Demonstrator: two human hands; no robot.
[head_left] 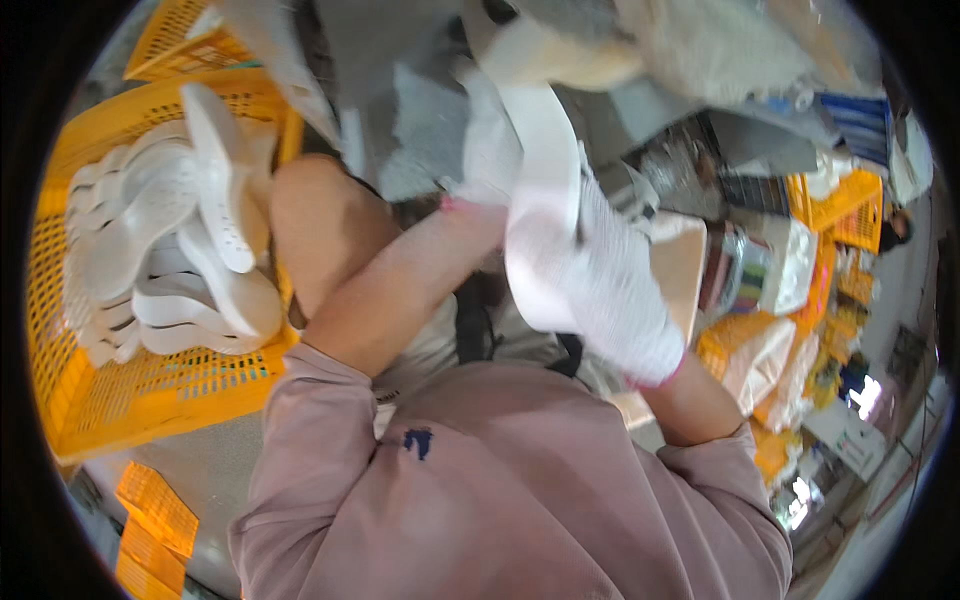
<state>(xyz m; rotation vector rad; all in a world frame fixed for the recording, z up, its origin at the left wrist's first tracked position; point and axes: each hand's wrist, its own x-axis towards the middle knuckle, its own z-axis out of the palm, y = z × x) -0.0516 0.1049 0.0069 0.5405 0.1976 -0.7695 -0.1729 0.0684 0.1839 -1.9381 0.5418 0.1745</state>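
Both gloved hands, the left hand (480, 160) and the right hand (610, 280), were squeezed shut on a white shoe sole (545, 190) held up near the chest, and it could have slipped and fallen, missing the yellow crate (150, 390) of soles.

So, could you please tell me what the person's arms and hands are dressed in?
Both hands wear white knitted gloves with pink cuff edges: the right hand and the left hand. The forearms are bare. The dusty-pink shirt sleeves reach only to about the elbows, and a small dark mark sits on the shirt.
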